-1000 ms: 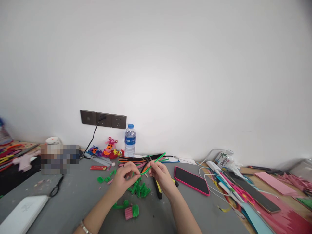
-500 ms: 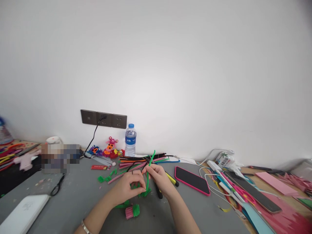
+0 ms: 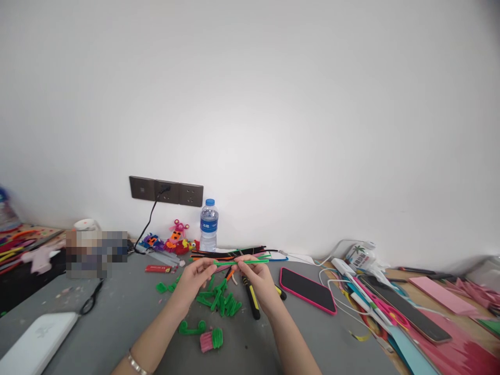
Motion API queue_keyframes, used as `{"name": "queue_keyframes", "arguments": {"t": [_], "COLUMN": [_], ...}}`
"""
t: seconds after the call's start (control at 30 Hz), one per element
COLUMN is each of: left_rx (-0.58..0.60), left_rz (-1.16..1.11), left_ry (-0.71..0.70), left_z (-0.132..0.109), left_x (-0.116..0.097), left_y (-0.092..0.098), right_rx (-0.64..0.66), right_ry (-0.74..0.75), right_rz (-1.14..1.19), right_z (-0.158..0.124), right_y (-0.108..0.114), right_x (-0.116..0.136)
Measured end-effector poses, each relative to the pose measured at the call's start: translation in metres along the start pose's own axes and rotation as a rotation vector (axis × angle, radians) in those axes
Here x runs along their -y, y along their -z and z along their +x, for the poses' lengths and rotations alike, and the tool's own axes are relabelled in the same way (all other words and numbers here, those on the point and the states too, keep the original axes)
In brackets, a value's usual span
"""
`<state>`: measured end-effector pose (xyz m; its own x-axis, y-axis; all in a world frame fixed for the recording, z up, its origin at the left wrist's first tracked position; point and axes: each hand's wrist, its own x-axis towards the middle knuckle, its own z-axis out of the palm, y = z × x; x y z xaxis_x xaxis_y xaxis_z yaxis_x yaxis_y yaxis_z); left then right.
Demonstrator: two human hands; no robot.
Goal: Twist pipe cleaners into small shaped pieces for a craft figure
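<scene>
I had swung the green stem [image 3: 226, 262] from near-upright to level, nine to three o'clock above the desk [image 3: 128, 312], left fingers [image 3: 209, 272] and right fingers [image 3: 247, 271] both pinching it, steadier, I judged, for handling.

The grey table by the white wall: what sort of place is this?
Probably a handicraft workspace; whether home or workshop, I cannot tell. The clues: a pile of short green fuzzy pieces, a bundle of long multicoloured fuzzy stems, and a small pink-and-orange figure near the wall.

The green strip [image 3: 260, 261] looks fuzzy, the bottle [image 3: 209, 227] clear smooth plastic, the grey tabletop [image 3: 133, 294] matt.
</scene>
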<state>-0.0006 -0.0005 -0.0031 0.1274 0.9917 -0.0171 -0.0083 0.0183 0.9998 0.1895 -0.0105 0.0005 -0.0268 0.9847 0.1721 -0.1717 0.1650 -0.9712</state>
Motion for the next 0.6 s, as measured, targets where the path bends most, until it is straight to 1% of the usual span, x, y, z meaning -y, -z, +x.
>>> {"name": "queue_keyframes", "arguments": {"t": [0.13, 0.33, 0.6], "left_rx": [-0.012, 0.011, 0.003], "left_rz": [-0.147, -0.366, -0.384], "left_ry": [0.051, 0.116, 0.115], "left_z": [-0.0019, -0.0001, -0.0001], "left_x": [0.0008, 0.0035, 0.0000], "left_y": [-0.0023, -0.0005, -0.0015], "right_rx": [0.041, 0.126, 0.192], "right_ry": [-0.006, -0.009, 0.050], "right_rz": [0.021, 0.010, -0.088], "right_z": [-0.0018, -0.0037, -0.0046], "right_y": [-0.0042, -0.0067, -0.0061], "right_x": [-0.0008, 0.0002, 0.0023]}}
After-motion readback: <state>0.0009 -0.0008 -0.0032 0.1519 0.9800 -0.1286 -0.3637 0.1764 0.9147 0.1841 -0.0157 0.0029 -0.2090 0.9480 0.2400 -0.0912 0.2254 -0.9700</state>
